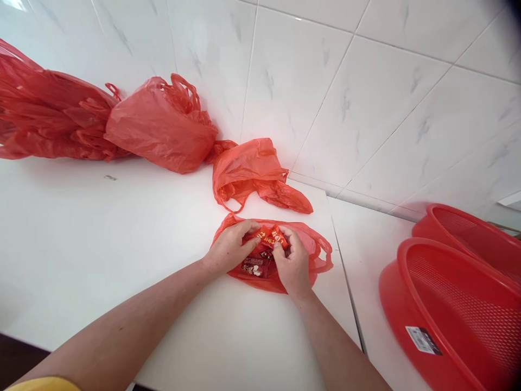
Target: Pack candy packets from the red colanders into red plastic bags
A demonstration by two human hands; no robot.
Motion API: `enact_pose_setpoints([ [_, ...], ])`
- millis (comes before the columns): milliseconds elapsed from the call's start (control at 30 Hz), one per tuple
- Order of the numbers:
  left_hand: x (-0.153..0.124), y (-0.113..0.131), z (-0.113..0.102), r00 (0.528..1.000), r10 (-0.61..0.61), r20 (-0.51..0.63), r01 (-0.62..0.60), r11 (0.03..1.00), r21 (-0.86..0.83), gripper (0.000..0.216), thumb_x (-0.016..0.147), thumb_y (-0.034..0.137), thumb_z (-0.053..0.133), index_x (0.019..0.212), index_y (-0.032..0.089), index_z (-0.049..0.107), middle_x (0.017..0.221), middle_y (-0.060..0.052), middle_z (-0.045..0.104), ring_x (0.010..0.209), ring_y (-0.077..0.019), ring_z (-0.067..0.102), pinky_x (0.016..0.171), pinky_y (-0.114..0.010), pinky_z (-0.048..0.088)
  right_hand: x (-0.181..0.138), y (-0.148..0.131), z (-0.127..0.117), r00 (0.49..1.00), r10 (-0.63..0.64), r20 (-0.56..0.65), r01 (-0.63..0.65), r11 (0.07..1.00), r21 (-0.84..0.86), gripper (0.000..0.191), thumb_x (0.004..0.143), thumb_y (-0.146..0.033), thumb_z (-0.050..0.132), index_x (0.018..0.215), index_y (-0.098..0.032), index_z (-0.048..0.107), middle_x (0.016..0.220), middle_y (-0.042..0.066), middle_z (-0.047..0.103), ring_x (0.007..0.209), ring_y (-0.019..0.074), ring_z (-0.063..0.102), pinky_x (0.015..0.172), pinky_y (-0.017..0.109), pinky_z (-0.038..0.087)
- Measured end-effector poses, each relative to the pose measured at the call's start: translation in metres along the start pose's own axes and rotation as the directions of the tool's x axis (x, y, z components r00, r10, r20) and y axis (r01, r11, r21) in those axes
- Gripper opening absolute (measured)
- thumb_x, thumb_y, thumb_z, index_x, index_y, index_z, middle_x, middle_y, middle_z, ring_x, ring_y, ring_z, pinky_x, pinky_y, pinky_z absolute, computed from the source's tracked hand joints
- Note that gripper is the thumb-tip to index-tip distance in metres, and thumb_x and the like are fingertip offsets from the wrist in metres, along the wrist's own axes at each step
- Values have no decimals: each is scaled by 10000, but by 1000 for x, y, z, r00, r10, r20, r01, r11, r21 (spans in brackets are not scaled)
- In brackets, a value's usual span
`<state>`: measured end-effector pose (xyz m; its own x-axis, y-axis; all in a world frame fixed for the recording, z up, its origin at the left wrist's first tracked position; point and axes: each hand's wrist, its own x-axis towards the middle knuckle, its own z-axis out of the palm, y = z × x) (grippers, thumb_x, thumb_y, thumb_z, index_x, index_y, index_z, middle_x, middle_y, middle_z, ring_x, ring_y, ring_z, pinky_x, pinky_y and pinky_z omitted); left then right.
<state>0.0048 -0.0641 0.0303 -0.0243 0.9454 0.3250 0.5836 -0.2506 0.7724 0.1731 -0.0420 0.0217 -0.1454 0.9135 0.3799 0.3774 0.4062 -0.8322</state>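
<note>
A red plastic bag [313,244] lies flat on the white table [101,233]. Both my hands rest on it. My left hand [230,247] and my right hand [293,263] each pinch one of the small red packets with gold print [269,237], fingers closed on them at the bag's mouth. A darker red packet with white print [254,266] lies in the bag just under my hands.
Another crumpled red bag [252,171] lies just behind. A stuffed red bag [158,127] and a heap of red bags [44,117] sit at the back left against the white tiled wall. Two red mesh baskets [448,309] stand at the right.
</note>
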Motion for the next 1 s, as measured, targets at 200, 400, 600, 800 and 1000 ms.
enact_pose_setpoints([
  [200, -1, 2, -2, 998, 62, 5, -62, 994, 95, 255, 801, 173, 488, 1012, 207, 626, 1038, -29, 680, 947, -183, 621, 831, -299, 484, 1, 0, 0, 999, 28, -30, -29, 999, -20, 328, 803, -196, 472, 1110, -214, 587, 1061, 52, 664, 928, 198, 625, 826, 371, 528],
  [400, 0, 3, -4, 996, 86, 33, -88, 993, 81, 213, 769, 129, 460, 921, 201, 592, 932, -8, 670, 865, -162, 616, 789, -282, 486, 1, 3, 0, 999, 30, -29, -31, 999, -30, 309, 787, -184, 465, 1073, -218, 577, 1034, 44, 661, 915, 196, 620, 814, 365, 522],
  [600, -1, 1, -2, 995, 97, 35, -100, 991, 90, 230, 725, 101, 451, 884, 205, 578, 897, 2, 651, 832, -157, 609, 757, -274, 484, 1, 0, 0, 1000, 5, 29, -5, 1000, -17, 273, 780, -166, 469, 1031, -226, 560, 1000, 30, 651, 868, 182, 617, 773, 337, 523],
  [800, 0, 3, -1, 996, 56, 65, -61, 996, 71, 192, 777, 172, 493, 915, 218, 618, 935, 7, 669, 869, -163, 613, 781, -282, 481, -1, -1, 2, 996, 24, 90, -26, 999, 24, 266, 791, -187, 504, 1046, -243, 553, 969, 17, 649, 837, 171, 619, 734, 317, 528],
  [1000, 1, 1, -1, 995, 66, 71, -70, 996, 52, 143, 819, 223, 530, 926, 221, 625, 941, 1, 661, 874, -162, 607, 795, -286, 477, 2, 1, 0, 998, 14, 64, -15, 1000, 22, 186, 835, -289, 538, 1010, -233, 557, 959, 33, 649, 828, 177, 617, 743, 325, 522],
])
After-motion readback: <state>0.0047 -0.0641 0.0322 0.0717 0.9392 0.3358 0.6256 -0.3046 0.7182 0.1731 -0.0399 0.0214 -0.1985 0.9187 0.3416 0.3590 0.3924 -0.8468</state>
